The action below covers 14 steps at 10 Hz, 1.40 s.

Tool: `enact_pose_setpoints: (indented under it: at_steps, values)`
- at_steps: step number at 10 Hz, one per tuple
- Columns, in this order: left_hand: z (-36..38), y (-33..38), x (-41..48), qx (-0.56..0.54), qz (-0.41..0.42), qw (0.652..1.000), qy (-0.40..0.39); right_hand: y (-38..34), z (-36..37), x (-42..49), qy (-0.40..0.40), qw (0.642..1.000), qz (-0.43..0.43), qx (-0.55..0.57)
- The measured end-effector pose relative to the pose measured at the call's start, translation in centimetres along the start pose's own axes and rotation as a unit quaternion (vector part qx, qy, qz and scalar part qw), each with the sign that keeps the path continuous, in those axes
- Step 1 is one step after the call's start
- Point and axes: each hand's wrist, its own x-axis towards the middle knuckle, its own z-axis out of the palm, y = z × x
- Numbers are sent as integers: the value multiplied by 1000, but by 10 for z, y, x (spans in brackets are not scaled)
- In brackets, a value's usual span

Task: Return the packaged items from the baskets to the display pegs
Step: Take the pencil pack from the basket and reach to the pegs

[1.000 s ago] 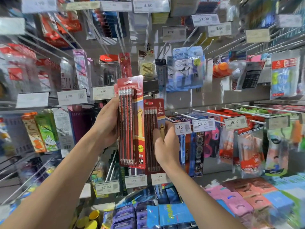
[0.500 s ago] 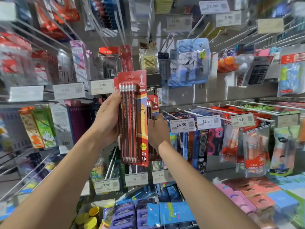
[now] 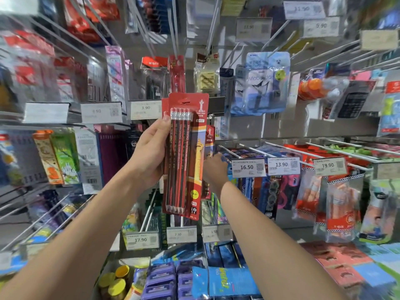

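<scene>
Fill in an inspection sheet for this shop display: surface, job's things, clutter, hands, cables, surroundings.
Surface: no table; display pegs, most loaded.
Job's things: red pencil pack, held upright before the pegs; smaller pencil pack behind it; baskets not in view.
Clutter: price tags; calculator.
Hands: left hand grips the red pencil pack; right hand reaches behind it, fingers hidden.
Cables: nothing seen.
Surroundings: blue packets and yellow-lidded jars below.
</scene>
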Motion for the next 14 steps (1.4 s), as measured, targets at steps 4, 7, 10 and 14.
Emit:
enact_pose_setpoints:
  at_steps: [4, 7, 10, 14]
  values:
    - [13, -3, -7, -9, 52, 996, 69, -13, -48, -99, -94, 956, -107, 256]
    - [25, 9, -8, 9, 72, 991, 111, -22, -52, -95, -11, 948, -214, 236]
    - [25, 16, -8, 19, 60, 993, 102, 9, -74, -88, 26, 945, -116, 306]
    - [15, 15, -5, 43, 55, 995, 70, 6, -57, -85, -48, 977, -140, 151]
